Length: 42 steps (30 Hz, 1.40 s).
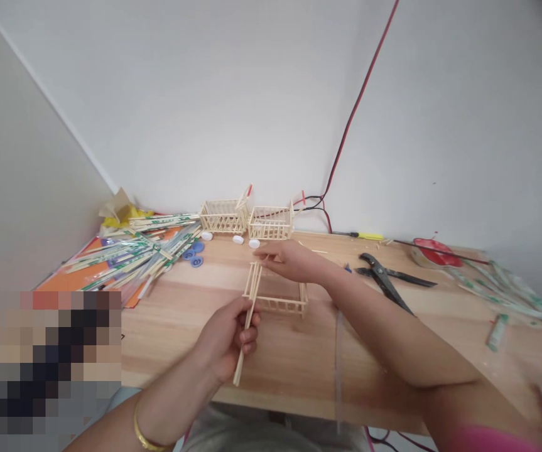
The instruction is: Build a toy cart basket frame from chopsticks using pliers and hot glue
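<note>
Far left on the desk [294, 364]: a pile of wrapped sticks [157, 251], then blue discs [196, 261]. Left hand [228, 336]: fingers closed around the thin wooden sticks [252, 295], which slant away across the near-left corner of the open stick frame [280, 303]. The frame lies at desk centre, partly behind the right hand [282, 258]. Right hand: fingers curled, tips at the sticks' far end; grip cannot be determined. Farther right: black pliers [384, 279].
</note>
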{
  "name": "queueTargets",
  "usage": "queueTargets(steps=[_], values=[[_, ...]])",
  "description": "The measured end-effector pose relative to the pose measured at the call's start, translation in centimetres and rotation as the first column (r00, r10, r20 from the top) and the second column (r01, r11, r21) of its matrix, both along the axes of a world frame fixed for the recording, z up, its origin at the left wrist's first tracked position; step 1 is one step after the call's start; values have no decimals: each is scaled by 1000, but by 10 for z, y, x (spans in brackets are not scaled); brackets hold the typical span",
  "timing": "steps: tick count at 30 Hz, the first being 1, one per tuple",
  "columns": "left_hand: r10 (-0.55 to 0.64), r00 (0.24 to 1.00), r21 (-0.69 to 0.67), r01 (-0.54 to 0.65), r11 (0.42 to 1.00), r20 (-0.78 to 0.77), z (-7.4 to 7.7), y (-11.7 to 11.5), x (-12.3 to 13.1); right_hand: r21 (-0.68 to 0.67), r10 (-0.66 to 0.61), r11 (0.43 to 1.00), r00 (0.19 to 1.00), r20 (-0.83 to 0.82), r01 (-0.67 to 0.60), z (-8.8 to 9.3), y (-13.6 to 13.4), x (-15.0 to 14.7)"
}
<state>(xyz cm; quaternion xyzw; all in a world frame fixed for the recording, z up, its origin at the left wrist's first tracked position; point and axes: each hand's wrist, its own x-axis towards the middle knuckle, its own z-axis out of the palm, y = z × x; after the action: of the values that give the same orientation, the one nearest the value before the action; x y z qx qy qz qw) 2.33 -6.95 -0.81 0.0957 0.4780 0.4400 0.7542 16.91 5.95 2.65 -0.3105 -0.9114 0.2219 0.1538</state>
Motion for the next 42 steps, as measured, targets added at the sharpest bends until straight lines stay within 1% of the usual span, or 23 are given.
queueTargets(steps=[3,6,9,11,13,15,20,25,27,30,33,36,39,42], values=[[-1,1000,56,3,998,-28,-1,-7,1,39,-56,997,996,-67,59,7,-2,4],[29,995,171,-11,985,-101,2,-15,4,53,-102,992,979,-176,113,17,-11,12],[80,980,297,-22,955,-184,7,-22,5,13,-161,985,953,-256,170,26,-27,22],[98,973,332,-24,943,-207,9,-24,4,-42,-207,978,938,-279,204,29,-38,28],[80,977,302,-17,953,-197,10,-23,1,-77,-238,971,930,-280,225,28,-46,35],[52,981,258,-2,966,-187,8,-23,-2,-78,-243,970,932,-271,230,25,-48,40],[44,984,227,-4,974,-173,2,-27,-2,-62,-236,972,940,-248,228,17,-39,45],[82,985,258,-40,965,-154,-1,-29,-4,1,-187,981,954,-237,192,18,-36,35],[92,983,251,-51,967,-157,-1,-29,-5,26,-170,983,961,-217,180,18,-34,30],[70,988,208,-40,977,-137,0,-27,-5,63,-134,987,974,-181,148,16,-30,21],[49,993,188,-28,982,-109,2,-25,-2,87,-112,989,990,-91,120,15,-24,13],[40,995,184,-22,983,-92,4,-21,0,73,-91,993,996,-11,91,16,-20,7],[27,997,172,-14,985,-70,4,-16,1,31,-58,998,998,0,58,17,-16,3],[24,998,157,-14,988,-63,2,-13,1,-13,-50,999,999,-6,50,14,-11,0]])
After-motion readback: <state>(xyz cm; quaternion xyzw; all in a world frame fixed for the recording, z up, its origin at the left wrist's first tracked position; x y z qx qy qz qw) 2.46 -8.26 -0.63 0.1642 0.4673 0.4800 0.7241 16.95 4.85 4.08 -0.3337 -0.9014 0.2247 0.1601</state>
